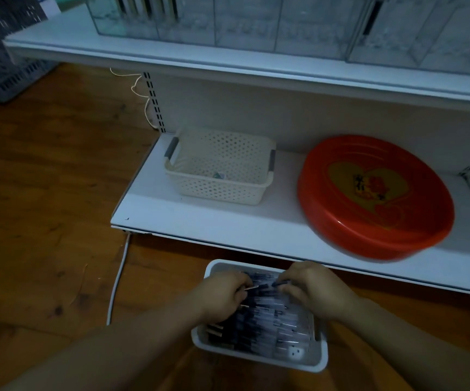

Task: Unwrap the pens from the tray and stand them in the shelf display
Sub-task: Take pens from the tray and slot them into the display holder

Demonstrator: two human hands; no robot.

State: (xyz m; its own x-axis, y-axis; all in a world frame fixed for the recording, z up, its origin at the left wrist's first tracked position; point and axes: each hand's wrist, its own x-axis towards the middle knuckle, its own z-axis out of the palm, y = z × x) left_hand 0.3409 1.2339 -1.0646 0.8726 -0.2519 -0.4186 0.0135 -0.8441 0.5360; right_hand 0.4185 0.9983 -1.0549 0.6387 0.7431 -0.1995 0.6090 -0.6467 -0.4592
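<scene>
Fingers of the left hand curl round a thin pen, and those of the right hand curl round another wrapped pen, both hands low over the far end of the white tray. Beneath and nearer than the fingers, the tray on the wooden floor is heaped with dark wrapped pens. Beyond the fingers, the lower shelf carries a perforated cream basket and a red round dish; higher up stand the clear display compartments.
</scene>
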